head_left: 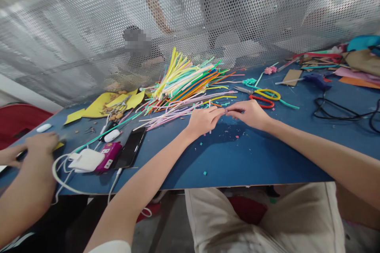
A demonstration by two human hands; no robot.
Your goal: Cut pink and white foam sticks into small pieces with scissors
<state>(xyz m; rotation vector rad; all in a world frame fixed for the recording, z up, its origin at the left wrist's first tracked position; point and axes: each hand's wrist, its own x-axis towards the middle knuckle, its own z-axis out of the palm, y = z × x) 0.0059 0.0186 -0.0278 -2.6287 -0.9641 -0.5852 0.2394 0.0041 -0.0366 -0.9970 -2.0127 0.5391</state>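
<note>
My left hand (pixel 203 120) and my right hand (pixel 251 114) meet over the blue table, fingertips nearly touching. Both are closed in a pinch. Between the fingertips shows a tiny pinkish bit, too small to name. From my left hand a pale lilac pipe cleaner (pixel 210 103) sticks out above and below. Behind my hands lies a big bundle of coloured pipe cleaners (pixel 190 81), with loose lilac ones in front of it. Scissors (pixel 264 94) with yellow and red handles rest just beyond my right hand. Small cut bits (pixel 205 173) are scattered on the table.
A dark phone (pixel 130 148), a magenta power strip (pixel 109 157) and a white charger (pixel 88 160) with cables lie at left. Another person's hand (pixel 41 142) is at far left. A glue gun (pixel 317 80) with black cord lies right. A perforated metal screen (pixel 237 12) borders the back.
</note>
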